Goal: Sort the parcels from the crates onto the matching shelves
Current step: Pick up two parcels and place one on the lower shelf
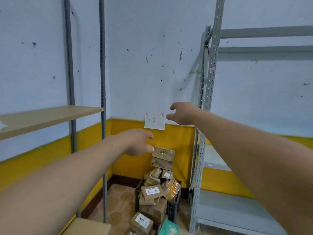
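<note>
- Head cam feed here. Both arms are stretched out in front towards the corner of the room, and I can see both hands.
- The left hand [138, 143] is in the middle of the frame with its fingers loose and a bit spread, holding nothing. In the picture it sits just above and left of the top box, but I can't tell if it's actually touching it.
- The right hand [182, 114] is higher up and right of centre, thumb and fingers apart and relaxed, also empty. It's just beside the right edge of the paper note [155, 122] stuck on the wall, where the white paint meets the yellow band.
- The two hands are clearly apart from each other.
- The parcels [152, 192] are heaped in a black crate [171, 211] on the floor in the corner, lower centre of the frame. They're piled well over the rim.
- The top box [164, 153] has handwriting on it that I can't read from here. It sits on another brown box.
- There's an orange padded mailer [172, 188] on the right side of the heap.
- One labelled box [141, 221] and a green parcel [169, 228] lie at the bottom edge, in front of the crate.
- A wooden shelf [42, 117] is at mid left, on grey uprights.
- The grey metal rack [210, 82] runs down the right side.
</note>
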The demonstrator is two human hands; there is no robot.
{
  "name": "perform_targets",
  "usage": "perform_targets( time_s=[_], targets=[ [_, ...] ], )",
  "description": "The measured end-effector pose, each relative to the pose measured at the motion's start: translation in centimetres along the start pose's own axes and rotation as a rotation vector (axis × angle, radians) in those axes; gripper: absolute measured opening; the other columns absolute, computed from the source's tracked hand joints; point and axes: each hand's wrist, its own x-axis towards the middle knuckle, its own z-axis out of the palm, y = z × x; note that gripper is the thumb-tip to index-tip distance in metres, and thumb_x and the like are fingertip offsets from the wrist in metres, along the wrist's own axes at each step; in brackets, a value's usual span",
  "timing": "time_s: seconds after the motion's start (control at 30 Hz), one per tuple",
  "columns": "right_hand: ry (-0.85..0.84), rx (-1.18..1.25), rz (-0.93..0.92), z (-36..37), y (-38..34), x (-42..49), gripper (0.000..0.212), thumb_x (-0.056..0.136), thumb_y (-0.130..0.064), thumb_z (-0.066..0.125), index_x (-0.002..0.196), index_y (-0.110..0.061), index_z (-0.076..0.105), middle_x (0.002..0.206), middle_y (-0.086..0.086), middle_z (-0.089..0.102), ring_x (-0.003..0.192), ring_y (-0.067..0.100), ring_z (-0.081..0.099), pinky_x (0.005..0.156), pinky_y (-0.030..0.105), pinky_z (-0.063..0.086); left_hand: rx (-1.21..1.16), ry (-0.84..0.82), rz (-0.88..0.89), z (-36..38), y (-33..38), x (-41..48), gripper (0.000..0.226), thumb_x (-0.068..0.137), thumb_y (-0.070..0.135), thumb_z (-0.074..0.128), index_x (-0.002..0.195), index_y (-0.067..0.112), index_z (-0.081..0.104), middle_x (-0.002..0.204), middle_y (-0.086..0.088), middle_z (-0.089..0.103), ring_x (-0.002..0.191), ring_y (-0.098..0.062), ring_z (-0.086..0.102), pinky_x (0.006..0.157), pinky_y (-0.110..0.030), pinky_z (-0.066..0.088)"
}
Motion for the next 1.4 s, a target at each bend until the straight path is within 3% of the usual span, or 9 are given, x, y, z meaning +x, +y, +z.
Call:
perform_targets(
  time_s=[0.37,0.6,0.73,0.8,1.2,1.4],
  targets=[
    [-0.190,-0.251,0.040,12.0,1.3,8.0,0.062,0.099,-0.050,0.049,0.153,-0.021,0.034,0.151,0.008,0.045,0.134,0.031,0.045,0.106,0.043,0.044,0.041,-0.130,-0.027,8.2,-8.5,7.9,0.062,0.096,0.047,0.050,0.151,0.027,0.028,0.156,-0.001,0.031,0.140,-0.025,0.034,0.113,-0.045,0.033],
    [-0.282,-0.252,0.114,19.1,2.7,15.4,0.062,0.100,-0.049,0.050,0.153,-0.021,0.033,0.154,0.006,0.042,0.139,0.030,0.042,0.108,0.044,0.042,-0.003,-0.246,0.020,13.5,-15.2,16.8,0.062,0.096,0.045,0.051,0.150,0.023,0.029,0.155,-0.004,0.033,0.137,-0.025,0.038,0.110,-0.044,0.037],
    [-0.336,-0.244,0.160,23.2,4.8,18.0,0.058,0.099,-0.049,0.051,0.148,-0.021,0.040,0.143,0.007,0.052,0.127,0.028,0.052,0.096,0.038,0.048,-0.058,-0.300,-0.002,16.5,-17.6,21.5,0.063,0.095,0.046,0.053,0.150,0.024,0.031,0.155,-0.003,0.033,0.138,-0.024,0.037,0.110,-0.040,0.037],
    [-0.380,-0.247,0.179,25.0,6.2,18.9,0.057,0.098,-0.049,0.051,0.147,-0.023,0.040,0.140,0.005,0.054,0.122,0.026,0.055,0.089,0.035,0.048,-0.079,-0.336,-0.012,18.1,-18.3,23.6,0.062,0.095,0.046,0.053,0.149,0.023,0.031,0.154,-0.003,0.034,0.135,-0.024,0.040,0.107,-0.038,0.039],
    [-0.548,-0.262,0.153,36.9,18.6,28.7,0.058,0.099,-0.050,0.050,0.148,-0.021,0.039,0.141,0.009,0.052,0.124,0.029,0.052,0.093,0.040,0.048,-0.134,-0.522,-0.126,29.6,-18.3,37.1,0.062,0.094,0.044,0.056,0.148,0.020,0.035,0.149,-0.005,0.040,0.132,-0.023,0.043,0.105,-0.035,0.040],
    [-0.662,-0.209,0.091,44.2,23.8,35.3,0.064,0.098,-0.053,0.050,0.151,-0.022,0.033,0.148,0.010,0.046,0.131,0.031,0.046,0.103,0.045,0.046,-0.218,-0.639,-0.291,34.9,-17.5,42.1,0.054,0.096,0.037,0.056,0.145,0.025,0.038,0.139,-0.002,0.052,0.119,-0.018,0.053,0.087,-0.027,0.043]
  ],
)
